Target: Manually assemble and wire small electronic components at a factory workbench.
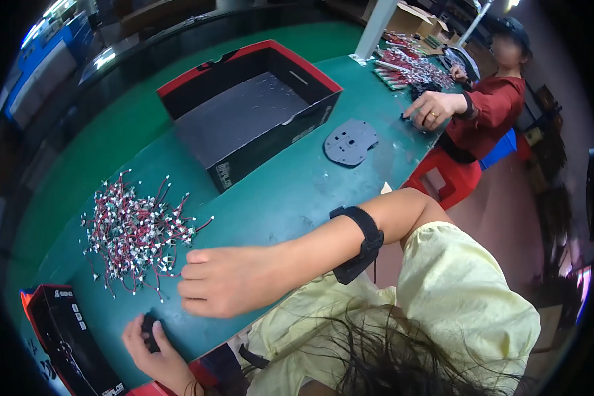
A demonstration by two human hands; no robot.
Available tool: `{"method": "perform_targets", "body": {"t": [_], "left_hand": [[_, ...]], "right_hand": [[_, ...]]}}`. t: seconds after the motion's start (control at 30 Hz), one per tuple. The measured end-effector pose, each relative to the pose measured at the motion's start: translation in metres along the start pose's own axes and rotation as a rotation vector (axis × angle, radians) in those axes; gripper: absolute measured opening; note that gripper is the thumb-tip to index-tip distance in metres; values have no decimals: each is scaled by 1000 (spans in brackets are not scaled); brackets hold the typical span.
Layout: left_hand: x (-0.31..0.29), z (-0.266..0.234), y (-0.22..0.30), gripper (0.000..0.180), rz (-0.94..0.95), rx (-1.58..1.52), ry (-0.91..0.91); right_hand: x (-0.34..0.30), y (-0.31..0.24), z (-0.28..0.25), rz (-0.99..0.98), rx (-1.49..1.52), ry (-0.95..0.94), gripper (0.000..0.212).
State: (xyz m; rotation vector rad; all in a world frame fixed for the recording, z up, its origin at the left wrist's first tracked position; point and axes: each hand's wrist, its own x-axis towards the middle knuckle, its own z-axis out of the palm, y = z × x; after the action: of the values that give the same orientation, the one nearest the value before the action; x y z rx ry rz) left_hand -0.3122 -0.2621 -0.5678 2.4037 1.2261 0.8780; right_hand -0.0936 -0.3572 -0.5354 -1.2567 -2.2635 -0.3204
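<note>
My left hand point(157, 356) is at the table's near edge, its fingers and thumb closed round a small black part point(150, 333) whose kind I cannot make out. My right hand point(228, 280) reaches across from the right with its fingers curled under in a fist. What those fingers hold, if anything, is hidden. Just beyond its knuckles lies a loose heap of short cables point(132, 231) with red and dark wires and small white connectors. A black band point(360, 244) circles my right forearm.
An open black box with a red rim point(234, 142) stands at the back. A flat grey plastic piece point(351, 142) lies to its right. Another black box point(72, 336) is at the near left. At the far right a co-worker's hand point(435, 109) touches a dark part near more bundled cables point(412, 63).
</note>
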Motion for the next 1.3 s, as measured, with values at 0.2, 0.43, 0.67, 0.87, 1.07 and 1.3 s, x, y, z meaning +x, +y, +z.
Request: {"method": "perform_targets", "body": {"t": [0.2, 0.43, 0.67, 0.87, 1.07, 1.3], "left_hand": [[4, -4, 12, 24, -58, -121, 23], [1, -1, 2, 27, -223, -261, 99], [6, -2, 6, 23, -320, -292, 72], [2, -2, 0, 21, -197, -290, 167], [3, -5, 5, 22, -237, -232, 99], [6, -15, 5, 23, -242, -194, 47]], "right_hand": [[-1, 34, -11, 222, 75, 28, 19], [5, 51, -55, 769, 342, 268, 14], [7, 44, -19, 596, 293, 9, 17], [5, 46, 9, 636, 252, -129, 15], [8, 42, -3, 596, 202, -153, 16], [9, 38, -3, 778, 368, -70, 16]]}}
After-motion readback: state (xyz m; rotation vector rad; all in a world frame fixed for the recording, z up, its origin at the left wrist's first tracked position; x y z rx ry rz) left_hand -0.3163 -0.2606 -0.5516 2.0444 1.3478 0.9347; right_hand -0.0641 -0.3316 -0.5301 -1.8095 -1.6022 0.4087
